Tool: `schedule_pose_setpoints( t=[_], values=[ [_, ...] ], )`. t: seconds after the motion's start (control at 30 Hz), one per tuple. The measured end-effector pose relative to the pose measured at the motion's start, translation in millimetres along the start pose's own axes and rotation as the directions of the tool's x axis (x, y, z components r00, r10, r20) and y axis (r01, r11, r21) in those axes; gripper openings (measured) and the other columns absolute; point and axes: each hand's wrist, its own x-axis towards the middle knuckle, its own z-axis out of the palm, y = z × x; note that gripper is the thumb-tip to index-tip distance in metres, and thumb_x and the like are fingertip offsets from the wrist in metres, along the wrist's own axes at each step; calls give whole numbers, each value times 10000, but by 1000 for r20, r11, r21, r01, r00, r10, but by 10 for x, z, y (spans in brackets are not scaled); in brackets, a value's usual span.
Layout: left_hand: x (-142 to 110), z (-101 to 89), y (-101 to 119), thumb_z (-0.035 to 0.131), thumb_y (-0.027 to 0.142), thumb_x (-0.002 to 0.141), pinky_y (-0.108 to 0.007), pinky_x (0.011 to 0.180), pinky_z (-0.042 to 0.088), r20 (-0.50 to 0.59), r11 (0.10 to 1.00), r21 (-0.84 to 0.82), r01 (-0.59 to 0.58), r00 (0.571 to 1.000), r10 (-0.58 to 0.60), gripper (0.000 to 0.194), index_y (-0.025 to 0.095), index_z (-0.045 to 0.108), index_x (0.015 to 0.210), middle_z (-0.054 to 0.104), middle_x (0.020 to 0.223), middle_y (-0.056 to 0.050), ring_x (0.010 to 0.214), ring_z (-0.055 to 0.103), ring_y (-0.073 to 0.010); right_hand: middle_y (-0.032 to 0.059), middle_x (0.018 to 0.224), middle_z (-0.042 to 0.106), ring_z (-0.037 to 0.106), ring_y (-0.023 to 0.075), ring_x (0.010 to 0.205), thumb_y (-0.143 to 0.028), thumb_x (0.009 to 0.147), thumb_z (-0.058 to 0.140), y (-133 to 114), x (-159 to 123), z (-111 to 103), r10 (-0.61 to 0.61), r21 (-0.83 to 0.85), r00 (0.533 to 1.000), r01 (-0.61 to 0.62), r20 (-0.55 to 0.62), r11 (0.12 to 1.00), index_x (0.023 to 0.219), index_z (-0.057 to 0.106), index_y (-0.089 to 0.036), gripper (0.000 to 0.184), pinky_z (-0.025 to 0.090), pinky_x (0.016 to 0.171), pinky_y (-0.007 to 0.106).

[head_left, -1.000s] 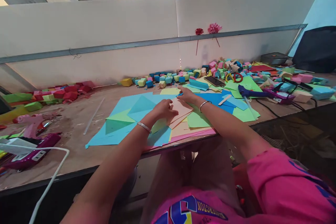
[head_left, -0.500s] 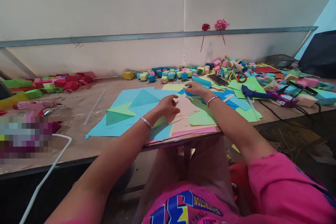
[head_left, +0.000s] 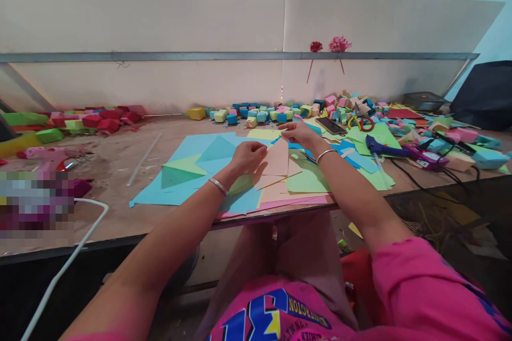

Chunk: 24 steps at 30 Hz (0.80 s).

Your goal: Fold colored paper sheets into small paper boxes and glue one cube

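Note:
A peach sheet of paper is raised between my two hands above the paper pile. My left hand pinches its left edge, thumb and fingers pressed together. At its upper corner, my right hand grips the sheet with closed fingertips. Beneath lie light blue paper, a green sheet and pink sheets at the table's front edge. Darker blue paper pieces spread out right of my right hand.
Several folded paper boxes line the back of the table. A phone, scissors and a blue-and-purple glue gun lie to the right. On the left are a pink glue gun, a glue stick and a white cable.
The peach sheet has been lifted upright off the pile. My left hand's fingers have closed on its edge, and my right hand has come to its upper corner.

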Motion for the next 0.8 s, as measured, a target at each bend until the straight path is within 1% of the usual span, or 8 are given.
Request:
schedule_pose_setpoints(
  t=[0.1,0.17,0.27,0.37,0.43,0.5,0.6,0.8],
  values=[
    [-3,-72,32,725,362,669,-267,669,466,-16,999,-46,9,1000,-10,285,179,753,886,741,910,-61,837,637,-214,-21,649,580,492,75,578,-221,686,759,-16,7,-24,6,103,999,-2,-34,995,982,668,-142,320,430,562,214],
    [-10,-95,45,757,330,625,-265,665,469,0,995,-100,21,1000,-21,249,180,758,823,741,848,-50,811,636,-209,-19,663,583,513,84,600,-267,679,782,-29,11,-14,1,151,999,7,-52,988,968,655,-149,336,450,586,222],
    [-4,-107,37,765,330,622,-257,641,470,14,975,-219,44,999,-42,206,168,746,746,727,754,-34,737,631,-181,-8,722,606,543,95,648,-407,723,757,-58,8,21,-26,194,998,37,-61,980,976,633,-176,364,467,617,226],
    [35,-149,4,782,385,619,-246,603,463,-45,935,-348,66,995,-86,273,156,724,755,712,735,-30,684,619,-152,9,842,647,561,93,693,-551,797,644,-87,-13,67,-50,202,999,53,-19,978,992,625,-211,392,456,613,210],
    [67,-208,-24,797,419,605,-242,575,459,-87,904,-421,77,988,-125,331,147,709,773,700,721,-35,651,612,-141,29,897,661,565,102,705,-595,803,612,-97,-38,108,-40,178,998,30,53,984,973,638,-212,420,444,586,209],
    [93,-276,-51,815,436,589,-245,559,463,-114,876,-476,83,981,-155,380,135,699,789,687,694,-41,611,602,-132,30,856,656,559,112,699,-588,770,651,-95,-69,161,-22,136,991,4,132,991,902,649,-204,406,441,573,211],
    [118,-342,-89,828,424,579,-263,573,489,-132,850,-520,78,977,-170,397,124,686,797,671,664,-40,582,594,-128,-15,690,582,517,106,641,-544,700,731,-74,-118,238,-11,84,979,-6,202,996,748,613,-194,373,442,579,218],
    [160,-276,-131,758,415,688,-308,662,529,-158,872,-489,12,982,-101,354,123,684,873,665,709,-44,664,624,-157,-45,620,532,468,75,570,-502,581,813,-78,-167,297,-43,90,977,25,207,996,693,596,-171,411,413,566,218]
  ],
)
